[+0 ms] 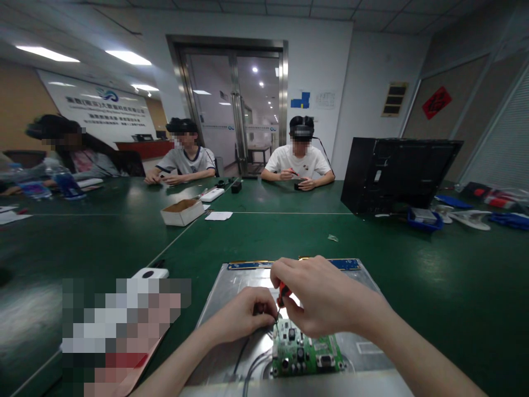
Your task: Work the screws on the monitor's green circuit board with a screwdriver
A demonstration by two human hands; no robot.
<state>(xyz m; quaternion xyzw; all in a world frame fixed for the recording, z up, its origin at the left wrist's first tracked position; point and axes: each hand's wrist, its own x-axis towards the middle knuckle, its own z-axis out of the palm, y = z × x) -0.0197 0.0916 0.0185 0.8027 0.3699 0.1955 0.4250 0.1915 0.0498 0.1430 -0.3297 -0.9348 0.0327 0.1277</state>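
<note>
My right hand (326, 298) is closed around the red-and-black handle of a screwdriver (283, 293), its thin shaft pointing down. The tip meets the upper left corner of a green circuit board (303, 353). Beside that corner, my left hand (246, 314) has its fingers pinched together near the shaft; whatever they hold is too small or hidden to name. Under both hands lies a flat silvery metal panel (223, 289), with the board on its near part. A narrow blue circuit strip (347, 264) runs along the panel's far edge. Dark cables (252, 366) lie left of the board.
On the green table (264, 234) stand an open cardboard box (182, 214) and, at right, a black monitor (397, 176). A blue tray (424, 219) is beside the monitor. A white device (151, 274) lies left of the panel. Several people wearing headsets sit across the table.
</note>
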